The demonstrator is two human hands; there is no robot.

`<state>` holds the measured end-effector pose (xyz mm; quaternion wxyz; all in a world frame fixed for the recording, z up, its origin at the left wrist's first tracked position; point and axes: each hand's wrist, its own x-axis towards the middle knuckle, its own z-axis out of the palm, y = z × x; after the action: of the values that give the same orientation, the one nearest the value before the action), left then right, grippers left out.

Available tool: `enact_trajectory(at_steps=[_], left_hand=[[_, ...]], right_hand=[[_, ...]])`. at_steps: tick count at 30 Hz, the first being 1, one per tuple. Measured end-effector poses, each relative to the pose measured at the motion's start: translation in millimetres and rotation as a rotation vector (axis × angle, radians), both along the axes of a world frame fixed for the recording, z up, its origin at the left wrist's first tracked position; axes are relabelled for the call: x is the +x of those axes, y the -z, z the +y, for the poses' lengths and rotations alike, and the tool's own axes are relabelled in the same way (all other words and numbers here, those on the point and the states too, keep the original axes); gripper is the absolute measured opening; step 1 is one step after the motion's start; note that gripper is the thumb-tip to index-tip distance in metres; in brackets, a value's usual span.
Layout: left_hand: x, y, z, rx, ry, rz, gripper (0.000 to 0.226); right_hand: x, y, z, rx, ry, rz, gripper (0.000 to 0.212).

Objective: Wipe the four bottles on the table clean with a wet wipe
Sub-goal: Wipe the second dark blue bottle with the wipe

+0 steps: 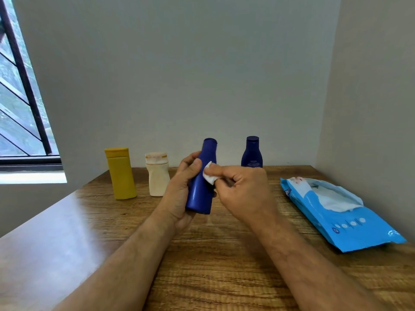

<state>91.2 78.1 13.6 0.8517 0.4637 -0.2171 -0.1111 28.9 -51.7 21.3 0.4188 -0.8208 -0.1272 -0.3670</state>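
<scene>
Left hand (179, 194) grips blue bottle (201, 189); right hand (241, 189) presses wipe (210, 176) on.

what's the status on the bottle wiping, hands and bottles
Left hand grips blue bottle, lifted and tilted. Right hand pinches wet wipe against it. Nothing in the way.

Bottles along the back of the table (213, 265), wipes pack to the right.

Three bottles (157, 176) stand in a row near the wall; a fourth bottle (201, 185) is held tilted above the table between the left hand (179, 191) and right hand (242, 191) — wipe (210, 176) against it. The pack (341, 216) lies flat, well right.
</scene>
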Motion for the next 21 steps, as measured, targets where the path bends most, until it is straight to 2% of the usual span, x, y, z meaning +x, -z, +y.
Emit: enact_trajectory(at_steps=[2, 5, 7, 11, 13, 18, 21], left_hand=[[2.8, -4.0, 5.3, -0.074, -0.050, 0.054, 0.044], [4.3, -8.3, 10.3, -0.067, -0.105, 0.100, 0.036], [2.5, -8.3, 9.1, -0.022, -0.114, 0.080, 0.035], [-3.4, -2.5, 1.7, 0.211, -0.142, -0.068, 0.031], [-7.1, -0.2, -2.9, 0.282, -0.133, -0.109, 0.031], [-6.4, 3.2, -4.5, 0.323, -0.115, -0.072, 0.040], [-1.8, 1.3, -2.7, 0.202, -0.133, 0.003, 0.044]], right_hand=[[-1.0, 1.0, -0.9, -0.099, -0.049, 0.033, 0.022], [-0.8, 2.6, -0.3, -0.220, -0.038, 0.053, 0.025], [-1.0, 2.0, 0.4, -0.195, -0.012, 0.007, 0.024], [-2.4, -2.5, -0.7, -0.021, 0.083, -0.117, 0.025], [-0.7, -3.5, -3.4, 0.003, 0.141, -0.139, 0.026], [-0.2, -1.0, -1.7, -0.002, 0.104, -0.081, 0.023], [-1.7, 2.0, 3.0, -0.075, -0.001, -0.032, 0.021]])
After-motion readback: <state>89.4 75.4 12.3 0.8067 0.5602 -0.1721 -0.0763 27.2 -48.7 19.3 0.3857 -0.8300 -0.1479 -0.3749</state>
